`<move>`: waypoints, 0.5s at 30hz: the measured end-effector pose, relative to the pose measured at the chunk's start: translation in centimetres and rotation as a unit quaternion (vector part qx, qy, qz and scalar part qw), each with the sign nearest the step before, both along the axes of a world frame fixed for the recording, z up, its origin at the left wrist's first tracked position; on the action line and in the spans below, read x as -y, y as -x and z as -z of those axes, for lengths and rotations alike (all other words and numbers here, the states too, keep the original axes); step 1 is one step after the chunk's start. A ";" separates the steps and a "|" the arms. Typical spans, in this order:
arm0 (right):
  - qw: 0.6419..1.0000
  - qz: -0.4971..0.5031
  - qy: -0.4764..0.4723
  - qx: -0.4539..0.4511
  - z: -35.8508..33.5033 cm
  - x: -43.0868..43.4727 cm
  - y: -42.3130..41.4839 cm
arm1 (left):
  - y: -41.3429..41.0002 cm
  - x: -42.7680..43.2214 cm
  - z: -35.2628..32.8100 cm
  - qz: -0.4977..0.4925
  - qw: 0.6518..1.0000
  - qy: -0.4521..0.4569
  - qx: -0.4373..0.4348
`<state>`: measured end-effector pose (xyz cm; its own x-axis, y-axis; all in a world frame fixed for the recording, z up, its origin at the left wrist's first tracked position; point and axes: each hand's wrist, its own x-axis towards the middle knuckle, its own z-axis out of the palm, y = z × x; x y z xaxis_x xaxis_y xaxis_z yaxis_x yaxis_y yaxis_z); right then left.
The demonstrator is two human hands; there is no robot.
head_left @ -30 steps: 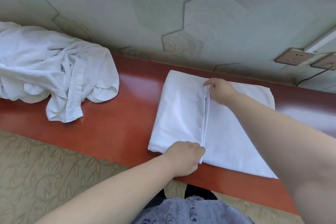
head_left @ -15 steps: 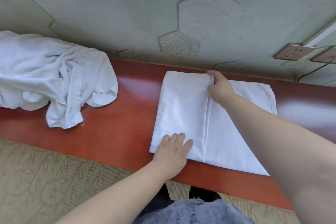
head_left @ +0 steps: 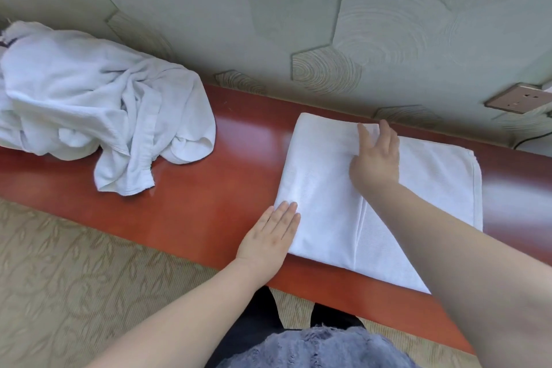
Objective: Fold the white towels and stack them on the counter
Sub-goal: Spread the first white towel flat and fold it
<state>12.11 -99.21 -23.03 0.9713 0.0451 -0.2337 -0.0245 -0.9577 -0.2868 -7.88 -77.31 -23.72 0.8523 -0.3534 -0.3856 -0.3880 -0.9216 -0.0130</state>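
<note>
A folded white towel (head_left: pixel 322 188) lies flat on the red-brown counter (head_left: pixel 209 194), its left half doubled over the right half. My left hand (head_left: pixel 270 233) rests flat with straight fingers on the towel's near left corner. My right hand (head_left: pixel 376 155) lies flat with spread fingers on the far part of the towel, over the fold's edge. A crumpled heap of white towels (head_left: pixel 89 104) sits on the counter at the left, apart from both hands.
A patterned grey-green wall (head_left: pixel 298 24) runs directly behind the narrow counter. A wall socket (head_left: pixel 519 101) sits at the right, with a dark cable below it. Beige patterned carpet (head_left: pixel 59 293) lies below the counter's near edge.
Both hands let go of the fold's edge and flattened out. My left hand slid left to the towel's near corner, and my right hand now presses flat at the far side.
</note>
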 end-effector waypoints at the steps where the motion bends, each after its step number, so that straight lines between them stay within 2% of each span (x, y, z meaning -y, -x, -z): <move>1: 0.997 -0.066 0.020 0.033 0.2 -1.0 1.6 | -0.1 0.0 0.1 -0.003 1.000 0.004 -0.005; 2: 0.987 -0.153 0.004 0.051 0.5 -2.1 3.3 | -0.2 0.0 0.1 -0.006 1.000 0.010 -0.014; 4: 0.931 -0.364 -0.011 0.020 1.4 -3.8 6.2 | -0.5 -0.2 0.2 -0.005 0.999 0.019 -0.035; 6: 0.876 -0.478 0.048 -0.044 2.2 -4.3 5.8 | -0.7 -0.4 0.1 0.005 0.999 0.019 -0.044; 7: 0.874 -0.479 0.072 -0.043 2.6 -4.5 4.4 | -0.6 -0.5 0.0 0.008 0.999 0.020 -0.044; 11: 0.926 -0.359 0.105 -0.052 2.8 -6.3 -2.2 | -0.4 -0.9 -0.3 0.000 0.998 0.035 -0.059; 15: 0.941 -0.314 0.109 -0.062 2.4 -7.4 -1.6 | -0.2 -1.4 -0.4 0.032 0.995 0.051 -0.082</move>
<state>13.73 -91.82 -25.40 0.7339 0.5387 -0.4139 0.5453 -0.8305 -0.1140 -7.67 -75.89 -23.35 0.7552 -0.4491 -0.4775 -0.4352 -0.8882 0.1473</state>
